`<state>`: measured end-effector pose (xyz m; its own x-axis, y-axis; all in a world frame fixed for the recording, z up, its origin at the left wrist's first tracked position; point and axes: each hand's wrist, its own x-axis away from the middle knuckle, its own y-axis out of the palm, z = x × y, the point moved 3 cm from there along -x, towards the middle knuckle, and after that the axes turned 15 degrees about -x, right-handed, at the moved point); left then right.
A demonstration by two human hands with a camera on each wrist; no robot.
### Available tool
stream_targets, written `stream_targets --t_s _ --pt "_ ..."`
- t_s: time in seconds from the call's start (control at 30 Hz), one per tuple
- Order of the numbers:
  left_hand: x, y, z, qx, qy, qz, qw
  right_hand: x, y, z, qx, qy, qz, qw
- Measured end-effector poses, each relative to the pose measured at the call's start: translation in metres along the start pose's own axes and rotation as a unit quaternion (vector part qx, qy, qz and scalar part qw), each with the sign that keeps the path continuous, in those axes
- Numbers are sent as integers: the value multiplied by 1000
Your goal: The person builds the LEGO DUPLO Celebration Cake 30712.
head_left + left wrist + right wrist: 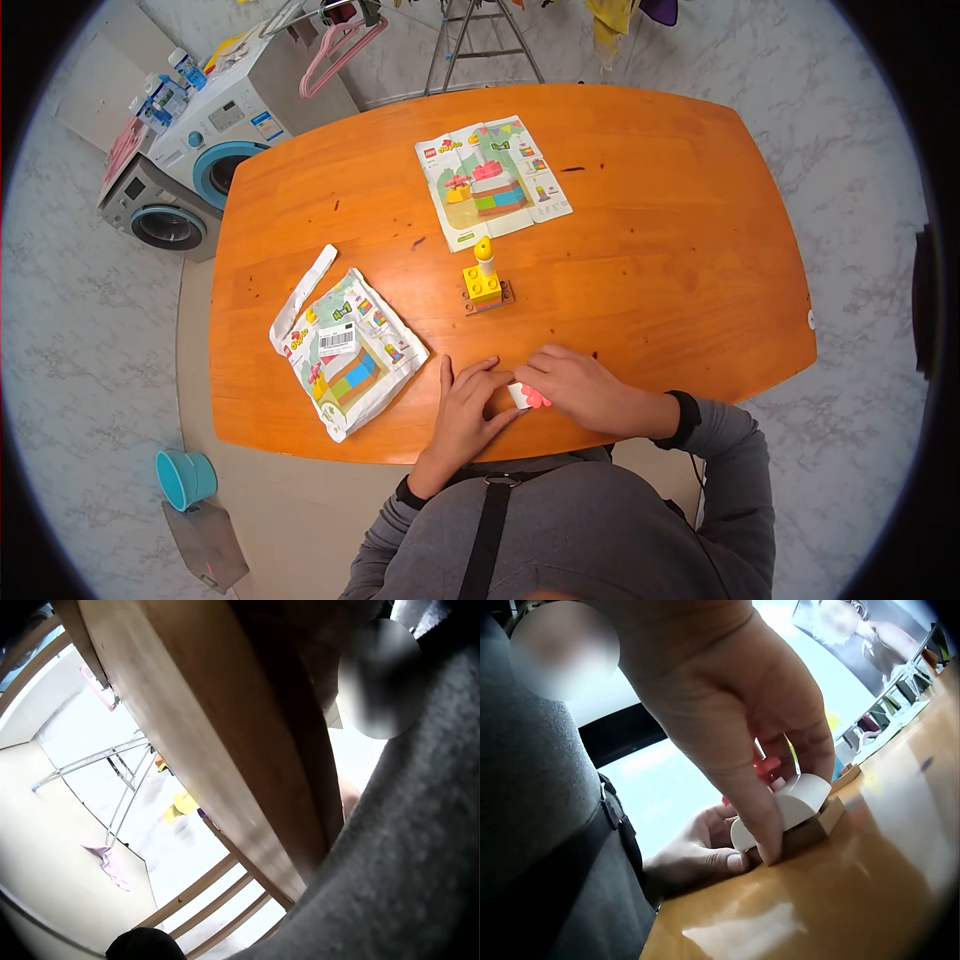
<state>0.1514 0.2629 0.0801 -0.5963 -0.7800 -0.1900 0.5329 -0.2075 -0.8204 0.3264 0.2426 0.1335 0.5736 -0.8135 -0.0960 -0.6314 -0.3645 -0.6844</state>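
My right hand (580,390) grips a white curved toy brick (802,796) near the table's front edge, thumb on the near side and fingers over the far side. Under the white brick is a brown brick (826,823), close on the tabletop. A pink-red piece (535,398) shows beside the white brick, partly hidden by the right hand. From the other end, my left hand (468,405) holds the brown brick, its fingers and thumb around that end. The left wrist view shows only the table's edge (202,720), a sleeve and the room, not the bricks.
Beyond the hands stands a yellow brick stack (483,285) with a candle-like top on a brown plate. An opened toy bag (350,350) lies to the left. A printed picture sheet (495,185) lies farther back on the wooden table (660,230).
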Motion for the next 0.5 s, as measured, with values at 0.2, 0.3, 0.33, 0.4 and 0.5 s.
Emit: stream_targets --t_s 0.2,0.3,0.33,0.4,0.5 --pt "-3 -4 6 -20 10 24 999 -3 -2 0 3 37 -23 999" --pt "-2 0 4 -25 10 25 999 -4 2 7 -11 45 -23 999" --pt "-2 0 3 -29 12 28 999 -4 4 11 -27 42 -9 999" --pt "-2 1 3 -28 10 31 999 -6 4 11 -43 38 4 998" --pt "-2 2 3 -25 6 32 999 -9 1 8 -13 42 -3 999"
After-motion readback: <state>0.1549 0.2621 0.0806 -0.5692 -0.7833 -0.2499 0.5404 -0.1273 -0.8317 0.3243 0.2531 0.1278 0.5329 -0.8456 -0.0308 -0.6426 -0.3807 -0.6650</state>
